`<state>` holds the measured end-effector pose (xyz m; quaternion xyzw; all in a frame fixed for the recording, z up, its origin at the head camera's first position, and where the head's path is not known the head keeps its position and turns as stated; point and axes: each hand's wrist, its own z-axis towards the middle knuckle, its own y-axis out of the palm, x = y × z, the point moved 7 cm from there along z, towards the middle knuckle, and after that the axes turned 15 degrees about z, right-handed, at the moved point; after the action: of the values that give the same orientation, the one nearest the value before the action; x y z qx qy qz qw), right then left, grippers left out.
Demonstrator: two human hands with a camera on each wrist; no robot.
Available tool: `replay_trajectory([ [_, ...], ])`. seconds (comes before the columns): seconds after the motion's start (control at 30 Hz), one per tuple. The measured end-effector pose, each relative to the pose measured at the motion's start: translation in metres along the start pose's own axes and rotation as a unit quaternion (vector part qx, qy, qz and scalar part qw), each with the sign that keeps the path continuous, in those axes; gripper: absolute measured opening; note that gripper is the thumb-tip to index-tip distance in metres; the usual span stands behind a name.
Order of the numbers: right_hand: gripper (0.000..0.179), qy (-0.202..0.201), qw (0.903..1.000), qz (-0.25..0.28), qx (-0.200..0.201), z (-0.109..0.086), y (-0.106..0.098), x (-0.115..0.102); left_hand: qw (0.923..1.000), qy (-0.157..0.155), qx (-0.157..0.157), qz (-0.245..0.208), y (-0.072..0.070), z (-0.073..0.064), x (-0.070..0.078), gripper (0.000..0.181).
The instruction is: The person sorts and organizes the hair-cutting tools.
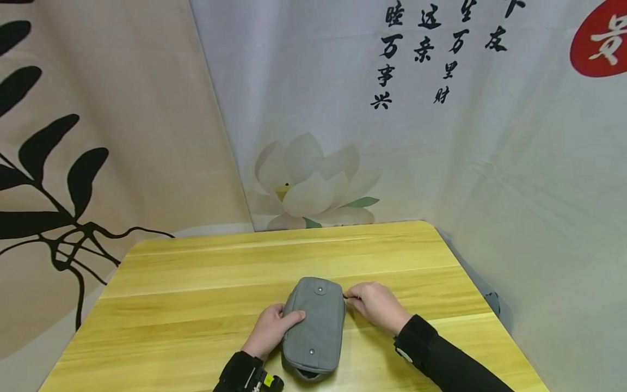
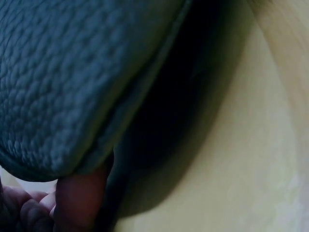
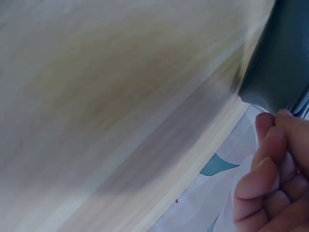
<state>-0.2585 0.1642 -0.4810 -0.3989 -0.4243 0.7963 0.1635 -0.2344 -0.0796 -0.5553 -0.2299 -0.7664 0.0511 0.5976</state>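
A grey pebbled-leather zip pouch (image 1: 315, 324) with two metal snaps on its upper face lies on the table, its long side running away from me. My left hand (image 1: 274, 325) grips its left side, thumb laid over the upper face and the other fingers mostly hidden beyond the edge. At the far right edge, my right hand (image 1: 376, 304) pinches a small dark zipper pull between thumb and forefinger. The right wrist view shows the zipper (image 3: 303, 102) running up to those pinched fingertips. Close up in the left wrist view, the pouch's grained corner (image 2: 63, 96) fills the upper left.
The pouch stands on a yellow wood-grain table (image 1: 196, 294) with rounded far corners. Behind it hangs a pale cloth backdrop (image 1: 313, 65) printed with a lotus and black characters. Another cloth with dark leaves (image 1: 44, 141) hangs at the left.
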Motion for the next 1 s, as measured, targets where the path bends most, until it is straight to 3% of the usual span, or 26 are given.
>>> replay_trajectory([
  [1.0,0.011,-0.018,0.9998,-0.004,-0.004,-0.0067,0.0019,-0.0019,1.0000,0.006,0.003,-0.007,0.0015,-0.0009,0.0033,0.062],
])
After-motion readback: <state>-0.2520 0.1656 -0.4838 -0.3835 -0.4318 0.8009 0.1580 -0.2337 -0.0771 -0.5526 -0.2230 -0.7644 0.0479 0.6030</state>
